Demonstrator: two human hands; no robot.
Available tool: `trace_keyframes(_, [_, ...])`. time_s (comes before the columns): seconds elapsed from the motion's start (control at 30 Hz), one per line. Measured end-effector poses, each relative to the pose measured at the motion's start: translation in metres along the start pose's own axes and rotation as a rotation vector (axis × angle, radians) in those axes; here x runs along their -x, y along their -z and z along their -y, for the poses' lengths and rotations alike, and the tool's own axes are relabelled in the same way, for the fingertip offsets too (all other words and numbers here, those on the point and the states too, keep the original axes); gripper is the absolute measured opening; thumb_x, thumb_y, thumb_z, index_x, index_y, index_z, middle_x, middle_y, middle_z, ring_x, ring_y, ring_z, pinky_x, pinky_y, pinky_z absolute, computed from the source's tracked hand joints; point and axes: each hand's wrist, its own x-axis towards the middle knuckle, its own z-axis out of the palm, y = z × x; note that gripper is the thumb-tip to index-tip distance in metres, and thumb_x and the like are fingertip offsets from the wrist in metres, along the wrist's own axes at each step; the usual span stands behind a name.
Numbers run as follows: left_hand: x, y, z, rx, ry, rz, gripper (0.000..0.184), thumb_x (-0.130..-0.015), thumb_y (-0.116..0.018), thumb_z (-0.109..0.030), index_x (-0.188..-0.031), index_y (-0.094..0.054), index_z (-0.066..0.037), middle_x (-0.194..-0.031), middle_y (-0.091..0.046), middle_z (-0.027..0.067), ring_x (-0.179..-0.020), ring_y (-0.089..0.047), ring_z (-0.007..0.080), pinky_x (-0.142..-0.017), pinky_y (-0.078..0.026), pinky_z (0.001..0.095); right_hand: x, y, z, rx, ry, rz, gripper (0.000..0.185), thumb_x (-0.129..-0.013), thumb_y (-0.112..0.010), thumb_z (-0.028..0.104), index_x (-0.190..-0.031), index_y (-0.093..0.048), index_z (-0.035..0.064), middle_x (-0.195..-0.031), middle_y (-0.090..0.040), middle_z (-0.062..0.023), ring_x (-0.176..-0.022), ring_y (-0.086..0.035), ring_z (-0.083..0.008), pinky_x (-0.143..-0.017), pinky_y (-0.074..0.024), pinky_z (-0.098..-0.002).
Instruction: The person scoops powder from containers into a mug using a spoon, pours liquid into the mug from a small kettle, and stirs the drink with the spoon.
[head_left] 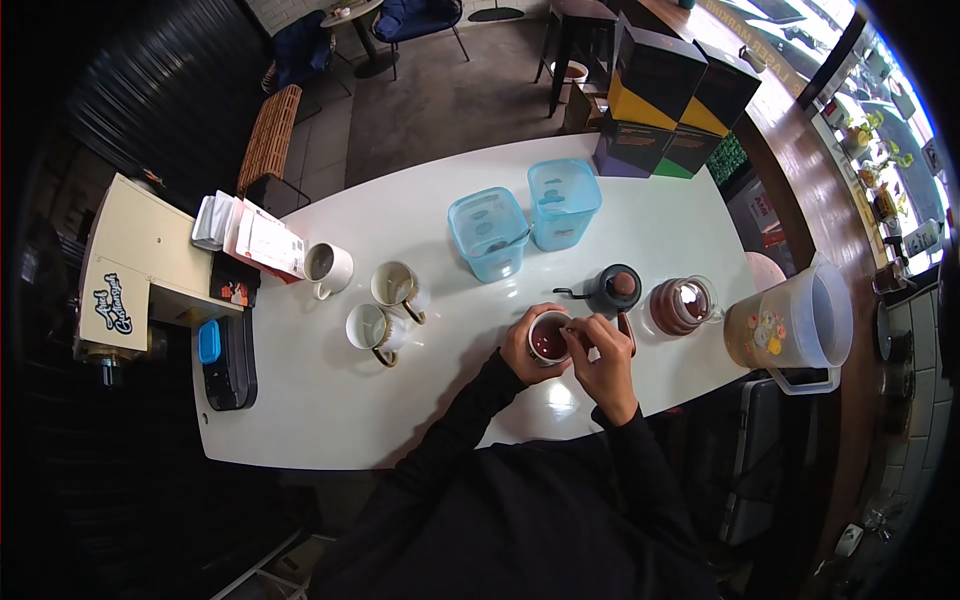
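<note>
My left hand [518, 348] is wrapped round the side of a white cup [548, 362]. Dark reddish liquid [549, 340] shows inside it. Over the cup's right rim, my right hand [604, 368] has its thumb and fingers pinched together; whatever they hold is too small to make out. Just beyond the hands stands a round black vessel [612, 297] with a brown knob on top and a thin black handle on its left. To the right of it is a glass pot [683, 307] with red-brown liquid. A reddish-brown edge [628, 330] shows partly behind my right hand.
Two blue plastic containers [488, 235] stand at the table's middle back, a utensil in one. Several mugs [374, 328] are at left, near a card holder [265, 243] and a black tray [232, 375]. A large plastic pitcher [785, 325] is at right. Boxes [655, 75] are stacked behind.
</note>
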Motion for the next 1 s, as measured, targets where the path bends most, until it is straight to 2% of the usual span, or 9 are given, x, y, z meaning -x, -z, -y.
trace_keyframes(0.2, [-0.001, 0.0, -0.004, -0.026, -0.007, -0.022, 0.073, -0.064, -0.087, -0.016, -0.126, -0.05, -0.004, -0.115, -0.065, 0.0122, -0.104, -0.067, 0.0245, -0.092, -0.053, 0.0366, -0.011, 0.01, -0.005, 0.143, 0.023, -0.003, 0.009, -0.085, -0.068, 0.001, -0.094, -0.067, 0.0023, -0.08, -0.06, -0.0091, -0.06, -0.059, -0.0248, -0.058, -0.0469, -0.0342])
trace_keyframes(0.23, [0.0, 0.0, -0.006, -0.014, 0.002, -0.01, 0.072, -0.065, -0.087, -0.016, -0.126, -0.05, -0.004, -0.118, -0.065, 0.0116, -0.108, -0.066, 0.0231, -0.094, -0.053, 0.0361, -0.013, 0.013, -0.006, 0.135, 0.045, 0.005, 0.008, -0.084, -0.068, -0.002, -0.092, -0.066, -0.0004, -0.078, -0.06, -0.0085, -0.058, -0.058, -0.019, -0.055, -0.0449, -0.0304])
trace_keyframes(0.27, [0.0, -0.001, -0.005, -0.012, 0.005, -0.01, 0.072, -0.065, -0.087, -0.016, -0.126, -0.05, -0.004, -0.118, -0.065, 0.0116, -0.108, -0.066, 0.0231, -0.094, -0.053, 0.0361, -0.013, 0.016, -0.006, 0.136, 0.042, 0.008, 0.008, -0.084, -0.068, -0.002, -0.092, -0.066, -0.0004, -0.078, -0.06, -0.0085, -0.058, -0.058, -0.019, -0.055, -0.0449, -0.0304])
trace_keyframes(0.37, [0.001, -0.001, -0.004, 0.043, 0.024, 0.003, 0.072, -0.065, -0.087, -0.016, -0.126, -0.05, -0.004, -0.119, -0.064, 0.0113, -0.108, -0.066, 0.0225, -0.094, -0.052, 0.0357, -0.014, 0.022, -0.008, 0.116, 0.022, 0.102, 0.008, -0.086, -0.066, -0.002, -0.094, -0.066, -0.0003, -0.078, -0.059, -0.0105, -0.061, -0.058, -0.0238, -0.056, -0.045, -0.0332])
trace_keyframes(0.43, [0.001, 0.0, -0.004, 0.027, 0.025, 0.01, 0.072, -0.065, -0.087, -0.015, -0.126, -0.05, -0.004, -0.12, -0.064, 0.0112, -0.109, -0.065, 0.0222, -0.095, -0.052, 0.0354, -0.015, 0.025, -0.011, 0.23, 0.105, 0.176, 0.007, -0.088, -0.065, 0.003, -0.094, -0.064, 0.002, -0.082, -0.06, -0.0113, -0.069, -0.063, -0.031, -0.063, -0.0486, -0.0402])
trace_keyframes(0.53, [0.002, -0.002, -0.001, 0.016, 0.053, 0.015, 0.073, -0.066, -0.086, -0.014, -0.128, -0.049, -0.004, -0.121, -0.063, 0.0113, -0.11, -0.065, 0.0224, -0.095, -0.052, 0.0355, -0.015, 0.029, -0.007, 0.145, 0.069, 0.3, 0.009, -0.088, -0.063, 0.0, -0.096, -0.065, 0.0005, -0.082, -0.061, -0.0127, -0.071, -0.064, -0.0319, -0.063, -0.0501, -0.0397])
trace_keyframes(0.67, [0.002, 0.0, -0.001, 0.051, 0.061, 0.038, 0.074, -0.066, -0.086, -0.014, -0.129, -0.048, -0.005, -0.12, -0.064, 0.0112, -0.11, -0.065, 0.0222, -0.095, -0.052, 0.0355, -0.013, 0.015, -0.008, 0.001, 0.077, 0.291, 0.013, -0.086, -0.063, -0.001, -0.098, -0.067, 0.0003, -0.081, -0.06, -0.0131, -0.07, -0.064, -0.0328, -0.064, -0.0504, -0.04])
trace_keyframes(0.77, [0.001, 0.0, -0.001, 0.015, 0.019, 0.011, 0.075, -0.066, -0.086, -0.014, -0.129, -0.047, -0.005, -0.119, -0.064, 0.0113, -0.109, -0.065, 0.0223, -0.094, -0.053, 0.0356, -0.011, 0.006, -0.009, -0.07, 0.104, 0.165, 0.017, -0.084, -0.063, -0.003, -0.099, -0.069, 0.0014, -0.08, -0.06, -0.0125, -0.069, -0.063, -0.0327, -0.064, -0.0503, -0.0401])
trace_keyframes(1.0, [0.001, -0.004, 0.003, -0.016, 0.007, -0.01, 0.075, -0.064, -0.087, -0.012, -0.129, -0.048, -0.006, -0.116, -0.065, 0.0105, -0.107, -0.066, 0.0215, -0.093, -0.053, 0.0353, -0.019, 0.027, -0.001, 0.261, 0.209, 0.167, 0.025, -0.078, -0.061, -0.006, -0.099, -0.07, 0.0031, -0.082, -0.061, -0.0107, -0.07, -0.064, -0.0313, -0.064, -0.0508, -0.0398])
